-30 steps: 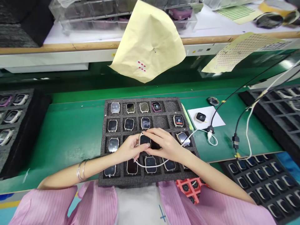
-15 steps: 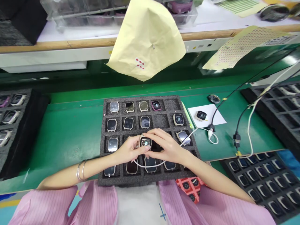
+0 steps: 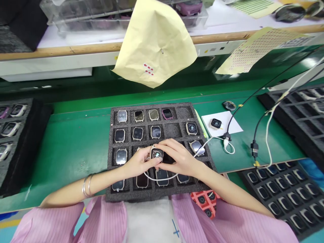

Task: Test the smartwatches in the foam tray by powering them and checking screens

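Observation:
A smartwatch case (image 3: pixel 157 153) without a strap, its screen lit, is held above the middle of the dark foam tray (image 3: pixel 126 195). My left hand (image 3: pixel 141 161) grips it from the left, the thumb near its lower edge. From the right, my right hand (image 3: pixel 178 158) closes on the same watch, fingers over its top edge. A white cable (image 3: pixel 164 179) loops below both hands and runs off to the right. Other watch cases sit in the tray's compartments, among them a purple-framed one (image 3: pixel 167 114) in the back row. The hands cover part of the middle rows.
On the right, a lit watch (image 3: pixel 216 123) lies on white paper (image 3: pixel 234 125) beside cable connectors (image 3: pixel 254 150). More foam trays of watches stand at left (image 3: pixel 30 141) and lower right (image 3: pixel 265 206). Yellow paper (image 3: pixel 157 44) hangs from the shelf ahead. A red tray (image 3: pixel 206 204) shows under my right arm.
The view has shifted slightly. Both hands keep the same hold on the watch. The purple-framed watch's screen, lit before, now looks dark.

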`<action>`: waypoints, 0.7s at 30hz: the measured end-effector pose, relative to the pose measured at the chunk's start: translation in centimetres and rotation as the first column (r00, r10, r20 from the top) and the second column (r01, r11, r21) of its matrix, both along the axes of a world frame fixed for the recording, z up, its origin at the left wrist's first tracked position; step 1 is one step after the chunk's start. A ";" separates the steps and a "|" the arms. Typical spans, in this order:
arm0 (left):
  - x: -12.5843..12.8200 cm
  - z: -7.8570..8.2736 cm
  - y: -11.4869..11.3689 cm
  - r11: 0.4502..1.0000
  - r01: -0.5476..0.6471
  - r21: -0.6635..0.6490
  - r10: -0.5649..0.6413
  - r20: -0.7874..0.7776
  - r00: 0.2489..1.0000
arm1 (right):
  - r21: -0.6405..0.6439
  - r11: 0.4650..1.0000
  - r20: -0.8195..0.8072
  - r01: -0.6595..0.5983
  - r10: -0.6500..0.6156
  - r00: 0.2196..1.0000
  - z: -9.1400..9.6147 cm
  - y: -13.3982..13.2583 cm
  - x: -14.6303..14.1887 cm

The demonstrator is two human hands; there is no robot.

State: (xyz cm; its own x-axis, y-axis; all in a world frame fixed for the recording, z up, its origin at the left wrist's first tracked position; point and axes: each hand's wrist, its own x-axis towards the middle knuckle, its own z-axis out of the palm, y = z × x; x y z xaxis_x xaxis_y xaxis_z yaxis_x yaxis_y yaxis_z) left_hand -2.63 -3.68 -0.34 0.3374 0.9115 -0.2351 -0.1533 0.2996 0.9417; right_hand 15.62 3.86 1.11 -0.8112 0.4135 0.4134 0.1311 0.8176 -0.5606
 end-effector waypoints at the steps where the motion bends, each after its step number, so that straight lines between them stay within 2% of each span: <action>1: 0.0 0.0 0.0 1.000 0.000 0.003 0.000 -0.001 1.000 | 0.004 1.000 -0.002 0.000 0.000 1.000 0.0 0.0 0.0; 13: 0.0 -0.2 -0.1 0.998 0.010 0.061 -0.008 -0.034 0.999 | 0.033 0.999 -0.013 -0.001 0.002 1.000 0.2 -0.1 -0.1; 21: -0.3 0.2 0.0 0.998 0.056 0.011 -0.056 -0.004 0.998 | 0.156 0.987 -0.054 -0.047 0.056 0.997 0.9 0.0 0.0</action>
State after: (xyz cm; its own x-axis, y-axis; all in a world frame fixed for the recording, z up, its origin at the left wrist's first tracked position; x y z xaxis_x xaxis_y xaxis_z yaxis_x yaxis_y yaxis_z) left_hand -2.91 -3.64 -0.11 0.3874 0.8937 -0.2263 -0.1334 0.2972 0.9454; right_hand 15.65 3.87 1.97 -0.8027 0.2988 0.5162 0.0571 0.9000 -0.4321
